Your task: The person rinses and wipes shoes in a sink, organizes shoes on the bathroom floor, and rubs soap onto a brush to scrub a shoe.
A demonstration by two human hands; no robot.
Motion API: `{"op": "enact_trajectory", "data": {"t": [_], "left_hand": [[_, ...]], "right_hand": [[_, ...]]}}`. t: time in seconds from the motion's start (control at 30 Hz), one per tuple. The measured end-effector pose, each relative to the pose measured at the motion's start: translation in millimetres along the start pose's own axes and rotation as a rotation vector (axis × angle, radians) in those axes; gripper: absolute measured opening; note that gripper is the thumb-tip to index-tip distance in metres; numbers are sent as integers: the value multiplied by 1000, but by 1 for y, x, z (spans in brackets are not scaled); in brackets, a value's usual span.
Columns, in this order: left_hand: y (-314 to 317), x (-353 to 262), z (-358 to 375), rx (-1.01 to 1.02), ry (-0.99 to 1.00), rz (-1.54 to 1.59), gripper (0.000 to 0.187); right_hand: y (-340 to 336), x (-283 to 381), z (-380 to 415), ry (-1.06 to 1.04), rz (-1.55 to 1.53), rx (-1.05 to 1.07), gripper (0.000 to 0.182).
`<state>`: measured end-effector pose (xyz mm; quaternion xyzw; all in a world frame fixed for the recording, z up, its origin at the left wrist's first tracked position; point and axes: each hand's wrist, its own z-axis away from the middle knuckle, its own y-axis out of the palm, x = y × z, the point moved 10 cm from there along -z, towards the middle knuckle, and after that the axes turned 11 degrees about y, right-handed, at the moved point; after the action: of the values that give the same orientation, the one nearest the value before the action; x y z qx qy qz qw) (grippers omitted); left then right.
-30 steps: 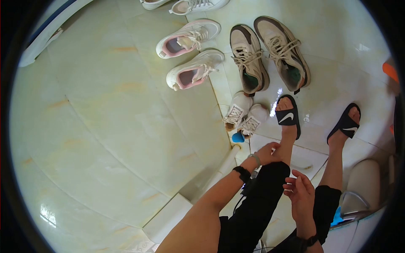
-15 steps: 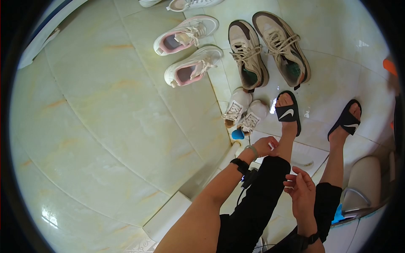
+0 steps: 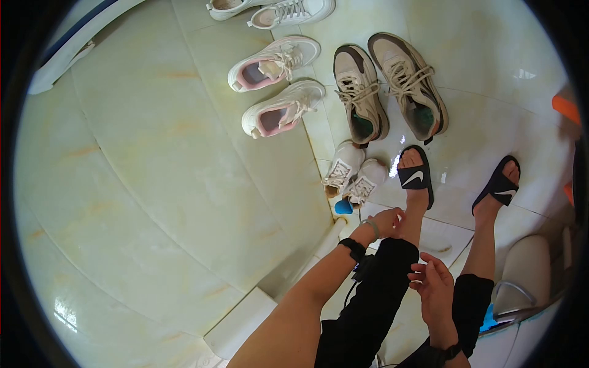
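Note:
My left hand (image 3: 388,222) is beside my left shin, just above the black trouser cuff, fingers loosely bent with nothing visible in them. Above my lap hovers my right hand (image 3: 434,285), palm turned up, fingers half curled and apart, holding nothing. A small pair of white lace-up shoes (image 3: 366,182) lies just beyond my left hand, with a blue piece (image 3: 343,207) at the heel. My feet wear black slides, the left slide (image 3: 417,178) nearer to those shoes and the right slide (image 3: 497,184) farther right.
Beige-and-brown sneakers (image 3: 408,86) stand ahead of my feet. White shoes with pink lining (image 3: 276,110) are to their left, and more white shoes (image 3: 294,13) lie beyond. Orange objects (image 3: 565,109) sit at the right edge. A beige padded item (image 3: 524,270) is beside my right leg.
The view has tilted, so the shoes and my feet appear slightly lower, and more of the far white shoes shows. Both hands keep nearly the same pose.

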<state>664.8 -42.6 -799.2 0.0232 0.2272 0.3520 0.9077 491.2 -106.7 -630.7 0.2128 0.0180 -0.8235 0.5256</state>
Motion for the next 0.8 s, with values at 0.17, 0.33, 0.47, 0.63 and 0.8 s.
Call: {"op": "enact_trajectory", "data": {"t": [0.17, 0.33, 0.47, 0.63, 0.8], "left_hand": [[2, 9, -5, -149, 65, 72, 44], [-17, -28, -14, -62, 112, -204, 22], [-94, -108, -11, -670, 238, 91, 30], [-150, -135, -3, -1315, 229, 162, 56], [-150, -115, -60, -935, 90, 985, 83]], "right_hand": [[-1, 4, 2, -26, 13, 6, 27], [-1, 4, 2, -19, 2, 11, 28], [-1, 8, 4, -23, -3, 13, 28], [0, 20, 12, -40, -15, 25, 29], [3, 45, 25, -81, -4, 19, 30]]}}
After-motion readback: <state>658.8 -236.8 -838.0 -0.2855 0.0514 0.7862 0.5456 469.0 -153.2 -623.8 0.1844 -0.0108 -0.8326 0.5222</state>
